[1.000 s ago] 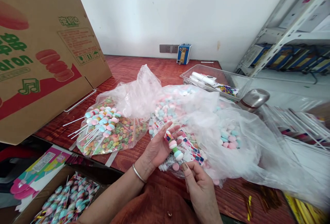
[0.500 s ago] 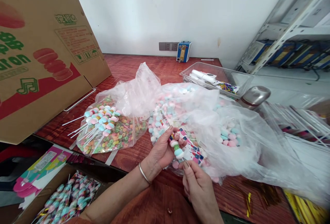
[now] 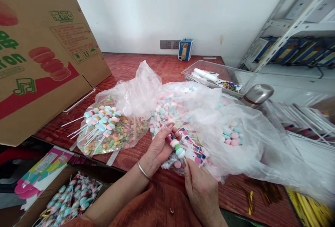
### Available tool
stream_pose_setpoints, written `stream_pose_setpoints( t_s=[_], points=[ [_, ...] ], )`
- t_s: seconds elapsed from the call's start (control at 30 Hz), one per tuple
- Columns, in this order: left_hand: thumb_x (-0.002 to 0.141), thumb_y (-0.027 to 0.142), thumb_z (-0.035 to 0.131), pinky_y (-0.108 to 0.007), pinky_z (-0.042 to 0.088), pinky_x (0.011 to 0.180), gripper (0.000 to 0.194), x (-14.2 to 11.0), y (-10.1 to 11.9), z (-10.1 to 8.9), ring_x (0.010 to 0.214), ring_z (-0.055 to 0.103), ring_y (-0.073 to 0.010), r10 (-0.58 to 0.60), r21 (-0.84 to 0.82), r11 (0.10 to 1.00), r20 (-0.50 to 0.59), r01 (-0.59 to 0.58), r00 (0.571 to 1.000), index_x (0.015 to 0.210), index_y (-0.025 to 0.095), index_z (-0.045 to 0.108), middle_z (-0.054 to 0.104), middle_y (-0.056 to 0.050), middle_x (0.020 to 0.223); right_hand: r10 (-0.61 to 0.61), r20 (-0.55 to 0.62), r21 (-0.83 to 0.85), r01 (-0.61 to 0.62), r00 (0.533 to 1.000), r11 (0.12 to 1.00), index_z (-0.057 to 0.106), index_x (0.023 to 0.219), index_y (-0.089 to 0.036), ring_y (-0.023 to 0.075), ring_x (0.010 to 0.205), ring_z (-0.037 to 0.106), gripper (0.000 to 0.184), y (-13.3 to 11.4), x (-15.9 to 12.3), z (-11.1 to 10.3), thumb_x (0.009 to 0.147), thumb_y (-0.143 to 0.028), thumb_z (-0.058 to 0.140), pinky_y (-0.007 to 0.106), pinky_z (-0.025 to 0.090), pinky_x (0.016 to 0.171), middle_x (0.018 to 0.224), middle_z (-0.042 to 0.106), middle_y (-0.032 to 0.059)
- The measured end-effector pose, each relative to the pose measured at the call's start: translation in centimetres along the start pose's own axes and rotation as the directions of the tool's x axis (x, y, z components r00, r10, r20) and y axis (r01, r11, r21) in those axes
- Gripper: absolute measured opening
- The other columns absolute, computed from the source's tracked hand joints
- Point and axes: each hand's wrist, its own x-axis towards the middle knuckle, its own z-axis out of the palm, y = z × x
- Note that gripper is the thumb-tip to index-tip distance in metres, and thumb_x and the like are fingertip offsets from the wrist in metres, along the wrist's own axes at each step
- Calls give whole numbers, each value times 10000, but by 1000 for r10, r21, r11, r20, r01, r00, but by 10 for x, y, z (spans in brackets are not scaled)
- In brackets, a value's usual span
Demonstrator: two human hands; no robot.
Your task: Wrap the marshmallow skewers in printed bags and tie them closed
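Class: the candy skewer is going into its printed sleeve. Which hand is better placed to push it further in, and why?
Right. The right hand pinches the lower end of the candy skewer, free to push upward. The left hand wraps the printed sleeve, steadying it.

A plain white wall (image 3: 183, 10) stands far beyond the fingers, a socket strip (image 3: 167, 44) low on it — above the red-brown wooden table (image 3: 146, 67). Right of them, grey metal shelving (image 3: 288, 31) holds blue boxes.
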Motion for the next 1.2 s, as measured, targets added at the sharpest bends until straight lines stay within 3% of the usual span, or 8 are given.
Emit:
stream_pose_setpoints(
  t_s=[0.43, 0.53, 0.67, 0.77, 0.83, 1.0, 1.1, 1.2],
  points=[
    [847, 253, 705, -296, 572, 731, 222, -7, -13, 1, 717, 650, -143, -81, -83, 993, 1, 80, 997, 1011, 117, 643, 657, -40, 818, 224, 236, 321, -293, 946, 900, 641, 903, -179, 165, 597, 620, 348, -1, -2, 2, 1039, -314, 350, 243, 390, 555, 700, 680, 41],
    [864, 200, 675, -294, 574, 744, 141, -2, -1, 2, 640, 630, -115, -70, -90, 994, -16, 68, 997, 976, 117, 652, 626, -7, 732, 341, 431, 520, -539, 835, 663, 623, 864, -190, 154, 573, 559, 373, -2, -3, 1, 1016, -425, 376, 238, 395, 530, 662, 622, 23],
    [871, 297, 680, -313, 574, 771, 179, -5, -1, 6, 603, 613, -103, -79, -131, 988, -5, 78, 997, 897, 125, 641, 609, 0, 719, 330, 755, 585, -809, 567, 50, 571, 880, -192, 85, 356, 265, 457, -5, -3, 4, 917, -633, 457, 201, 222, 354, 456, 327, -111],
    [864, 314, 687, -327, 569, 770, 183, -11, -10, 7, 617, 600, -110, -55, -121, 991, 59, 62, 997, 888, 143, 625, 597, 4, 716, 299, 814, 558, -813, 499, -164, 564, 894, -188, 64, 330, 177, 461, -8, -3, 6, 903, -640, 475, 197, 196, 341, 434, 262, -140],
    [855, 310, 697, -327, 565, 754, 180, -13, -17, 7, 632, 593, -116, -45, -113, 992, 80, 54, 996, 888, 153, 615, 588, 7, 711, 350, 752, 603, -797, 558, -27, 585, 878, -184, 75, 340, 244, 433, -10, -4, 6, 944, -586, 439, 206, 245, 360, 446, 318, -113],
    [805, 309, 752, -305, 550, 709, 233, -17, -28, 10, 632, 570, -117, 4, -73, 997, -29, -7, 1000, 816, 152, 580, 570, 7, 695, 324, 102, 350, -339, 940, 873, 714, 934, -154, 157, 526, 554, 279, -8, -8, 8, 964, -360, 528, 261, 384, 523, 630, 651, 53],
    [786, 331, 770, -289, 541, 707, 259, -20, -34, 12, 618, 554, -104, -3, -58, 998, -48, 0, 999, 829, 156, 584, 569, 13, 688, 211, -15, 186, -205, 977, 961, 715, 988, -132, 166, 516, 568, 247, -6, -8, 11, 977, -286, 523, 268, 380, 531, 620, 668, 64],
    [786, 426, 756, -291, 536, 729, 315, -25, -37, 10, 639, 583, -113, -49, -6, 999, 18, 49, 999, 851, 159, 602, 590, 5, 696, 330, 177, 395, -374, 927, 839, 670, 881, -163, 153, 531, 569, 315, -7, -5, 11, 1014, -313, 427, 241, 391, 512, 635, 651, 35]
  ],
)
